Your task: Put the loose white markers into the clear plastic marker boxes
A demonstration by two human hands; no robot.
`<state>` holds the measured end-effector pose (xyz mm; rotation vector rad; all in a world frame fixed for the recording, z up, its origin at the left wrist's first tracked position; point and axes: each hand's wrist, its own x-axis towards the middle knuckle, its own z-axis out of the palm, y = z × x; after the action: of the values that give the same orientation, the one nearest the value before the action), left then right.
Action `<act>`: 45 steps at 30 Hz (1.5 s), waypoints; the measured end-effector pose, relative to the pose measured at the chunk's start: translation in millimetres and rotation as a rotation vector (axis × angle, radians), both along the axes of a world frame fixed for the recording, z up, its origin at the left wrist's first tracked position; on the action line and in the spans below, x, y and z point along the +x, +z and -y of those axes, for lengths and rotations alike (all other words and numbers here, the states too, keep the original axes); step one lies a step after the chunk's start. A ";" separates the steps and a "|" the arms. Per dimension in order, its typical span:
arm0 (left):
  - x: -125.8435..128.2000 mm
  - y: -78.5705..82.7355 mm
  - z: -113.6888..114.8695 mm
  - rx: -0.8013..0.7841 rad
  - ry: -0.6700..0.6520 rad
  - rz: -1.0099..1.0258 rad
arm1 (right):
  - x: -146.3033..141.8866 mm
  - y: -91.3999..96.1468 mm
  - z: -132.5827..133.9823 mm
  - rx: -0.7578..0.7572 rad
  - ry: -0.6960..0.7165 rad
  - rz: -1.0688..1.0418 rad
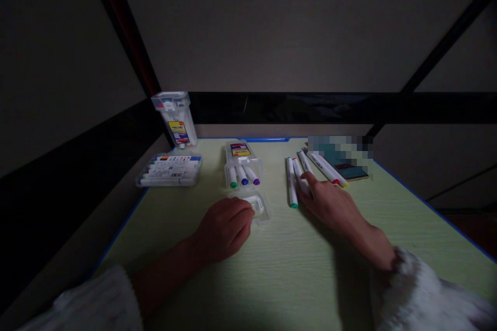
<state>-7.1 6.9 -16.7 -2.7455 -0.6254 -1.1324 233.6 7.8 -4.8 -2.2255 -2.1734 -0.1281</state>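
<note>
My left hand (225, 227) is curled closed over the near-left part of a clear plastic lid (263, 209); its fingertips are hidden, so I cannot tell what they hold. The lid lies folded down in front of a clear marker case (240, 152). Green, blue and purple marker ends (244, 181) face me from its opening. Over to the right, my right hand (330, 199) has its fingers closed round a white marker (298, 170). A green-ended marker (291, 183) lies just left of it, and another white marker (305, 160) sits behind the fingers.
Red- and yellow-ended markers (328, 169) rest beside a dark teal book (344, 158), partly blurred out. At the left lies a full marker case (171, 169), with an upright one (178, 121) behind it. A blue strip (264, 139) runs along the table's far edge.
</note>
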 end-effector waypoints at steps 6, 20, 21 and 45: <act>-0.6 -0.5 -0.6 -0.005 -0.003 -0.013 | 0.1 -1.1 -0.4 -0.017 -0.010 0.034; 0.5 1.4 -0.1 -0.009 0.003 -0.024 | -1.1 -1.3 2.0 0.039 0.014 0.023; 0.5 1.3 -0.1 -0.009 0.006 -0.025 | -1.0 -1.6 2.0 0.047 0.018 0.024; 0.5 -1.2 -1.1 -0.020 0.001 -0.021 | -6.9 7.1 5.1 0.137 0.045 -0.045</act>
<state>-6.6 8.0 -17.9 -2.7698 -0.6394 -1.1013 226.7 2.7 2.3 -2.0848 -2.1215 -0.2168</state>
